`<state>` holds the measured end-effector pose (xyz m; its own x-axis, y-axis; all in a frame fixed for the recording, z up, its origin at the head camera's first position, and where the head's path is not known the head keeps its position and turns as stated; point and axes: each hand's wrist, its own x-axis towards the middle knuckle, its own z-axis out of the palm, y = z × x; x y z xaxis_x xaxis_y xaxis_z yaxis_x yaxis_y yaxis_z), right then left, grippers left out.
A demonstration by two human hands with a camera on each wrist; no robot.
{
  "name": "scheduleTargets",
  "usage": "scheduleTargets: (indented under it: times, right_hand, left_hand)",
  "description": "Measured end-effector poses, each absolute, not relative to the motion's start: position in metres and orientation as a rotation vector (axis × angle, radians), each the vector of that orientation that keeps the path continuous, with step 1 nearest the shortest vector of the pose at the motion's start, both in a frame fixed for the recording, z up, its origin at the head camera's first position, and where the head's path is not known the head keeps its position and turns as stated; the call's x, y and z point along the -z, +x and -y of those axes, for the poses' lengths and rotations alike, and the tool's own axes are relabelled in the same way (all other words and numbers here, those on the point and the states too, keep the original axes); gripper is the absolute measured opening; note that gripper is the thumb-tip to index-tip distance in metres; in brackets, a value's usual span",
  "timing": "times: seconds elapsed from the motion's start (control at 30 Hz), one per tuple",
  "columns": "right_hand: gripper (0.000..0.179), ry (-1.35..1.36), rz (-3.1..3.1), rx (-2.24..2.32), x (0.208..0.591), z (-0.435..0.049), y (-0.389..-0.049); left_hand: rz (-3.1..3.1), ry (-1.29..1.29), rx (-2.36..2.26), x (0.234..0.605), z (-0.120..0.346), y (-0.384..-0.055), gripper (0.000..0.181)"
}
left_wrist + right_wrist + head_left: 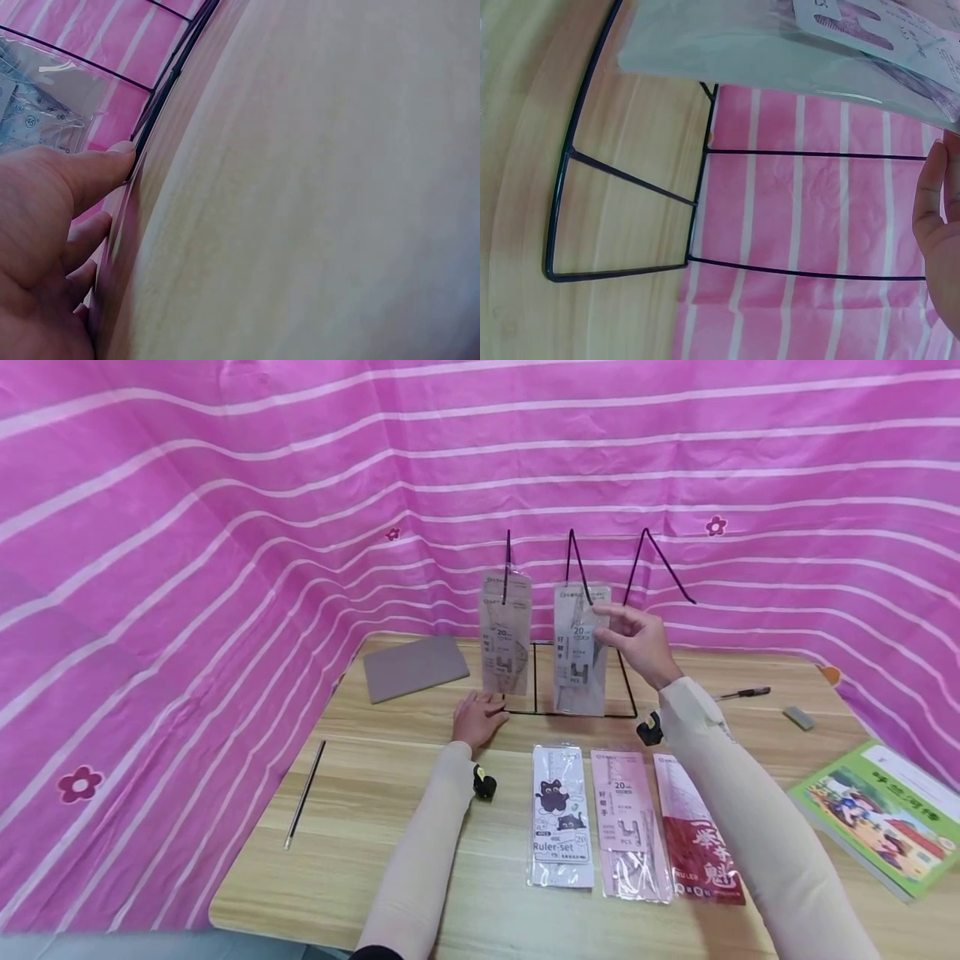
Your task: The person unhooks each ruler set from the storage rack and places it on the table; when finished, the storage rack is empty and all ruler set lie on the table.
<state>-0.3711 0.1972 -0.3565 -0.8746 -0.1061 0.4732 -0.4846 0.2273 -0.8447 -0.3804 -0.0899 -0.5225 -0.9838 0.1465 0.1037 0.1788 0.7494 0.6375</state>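
A black wire display rack (536,681) stands on the table, with hooks reaching forward. On its left hook hangs a grey ruler-set packet (504,635). My right hand (637,639) pinches the upper right edge of another grey ruler-set packet (579,652) at the tip of the middle hook; whether its hole is on the hook I cannot tell. In the right wrist view, the fingertips meet the clear packet (705,64) at its edge. My left hand (477,720) rests at the rack's front left corner, thumb (112,161) touching the base wire.
Three packets lie in front: a cat-print ruler set (561,818), a pink ruler set (630,827) and a red ruler packet (705,843). Around them are a grey notebook (416,668), a pencil (305,793), a pen (750,692), an eraser (798,718) and a green book (881,814).
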Motion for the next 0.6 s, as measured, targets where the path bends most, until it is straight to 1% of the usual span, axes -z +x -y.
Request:
scheduleTargets:
  times: [0.27, 0.6]
  right_hand:
    - [0.037, 0.612, 2.187, -1.650, 0.354, -0.198, -0.357]
    - [0.038, 0.658, 2.187, -1.645, 0.363, -0.202, -0.336]
  left_hand:
    - [2.891, -0.274, 1.048, 0.518, 0.092, -0.380, 0.036]
    - [2.879, -0.280, 1.083, 0.517, 0.090, -0.376, 0.035]
